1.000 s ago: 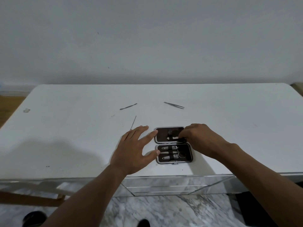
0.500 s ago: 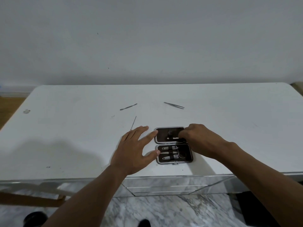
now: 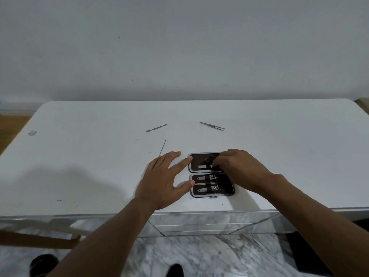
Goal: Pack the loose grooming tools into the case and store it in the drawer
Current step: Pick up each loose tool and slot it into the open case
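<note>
Small black rectangular case with a silver metal rim [image 3: 199, 158], lying open and flat near the front edge of the table, hinge running left to right. The near half holds clippers and files under dark straps. In the far half lies a slim silver tool [image 3: 204, 166].

The right hand [image 3: 239, 168] covers that tool's right end with curled fingers. Whether they pinch it or only press it down cannot be told. The left hand [image 3: 163, 176] lies spread, with forefinger and thumb tips touching the case's left edge to steady it.

Three tools lie loose farther back:
- silver tweezers [image 3: 212, 126]
- a flat-ended silver pusher [image 3: 156, 127]
- a thin needle-like pick [image 3: 162, 147], just beyond the left fingertips

All three are probably light, stiff and slippery, lying flush on the top. They are best pinched at mid-length or tipped up by one end. The case, once shut, is likely best gripped across its long edges.

The surface is a smooth white tabletop [image 3: 279, 156] over mirrored drawer fronts [image 3: 199, 222]. The wall is plain grey [image 3: 179, 56] and the floor is marble [image 3: 179, 252].
</note>
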The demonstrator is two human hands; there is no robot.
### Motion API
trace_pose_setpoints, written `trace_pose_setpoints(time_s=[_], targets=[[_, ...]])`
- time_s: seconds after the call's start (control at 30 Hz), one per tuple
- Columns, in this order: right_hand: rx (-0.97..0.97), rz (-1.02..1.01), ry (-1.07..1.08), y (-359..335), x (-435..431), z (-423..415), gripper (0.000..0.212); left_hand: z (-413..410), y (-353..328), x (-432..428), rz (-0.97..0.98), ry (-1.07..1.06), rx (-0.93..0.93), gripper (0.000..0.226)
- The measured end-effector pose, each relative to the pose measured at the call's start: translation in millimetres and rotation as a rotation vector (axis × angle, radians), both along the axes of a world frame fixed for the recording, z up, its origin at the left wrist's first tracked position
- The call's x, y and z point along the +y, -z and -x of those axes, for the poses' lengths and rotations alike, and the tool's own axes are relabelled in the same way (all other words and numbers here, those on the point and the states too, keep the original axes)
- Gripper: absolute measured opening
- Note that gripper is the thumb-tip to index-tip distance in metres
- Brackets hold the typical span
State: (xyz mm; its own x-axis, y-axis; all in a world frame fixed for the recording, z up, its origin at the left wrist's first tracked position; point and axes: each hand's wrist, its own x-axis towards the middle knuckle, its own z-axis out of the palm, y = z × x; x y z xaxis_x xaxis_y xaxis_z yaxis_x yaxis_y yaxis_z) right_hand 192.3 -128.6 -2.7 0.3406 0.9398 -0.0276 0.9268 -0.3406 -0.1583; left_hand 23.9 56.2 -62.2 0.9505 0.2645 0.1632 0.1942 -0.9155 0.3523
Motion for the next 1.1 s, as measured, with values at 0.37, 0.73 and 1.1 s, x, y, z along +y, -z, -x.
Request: trace_pose_setpoints(time_s=[0.37, 0.73, 1.1], targets=[[0.109, 0.029, 0.127, -9, 4, -2, 0.019, -1, 1, 1, -0.015, 0.0, 0.009, 0.065], [0.149, 0.019, 0.157, -9, 11, 0, 0.021, -2, 0, 2, -0.033, 0.002, 0.013, 0.065], [0.175, 0.005, 0.184, -8, 13, 2, 0.021, -2, 1, 2, 0.013, 0.017, 0.021, 0.067]])
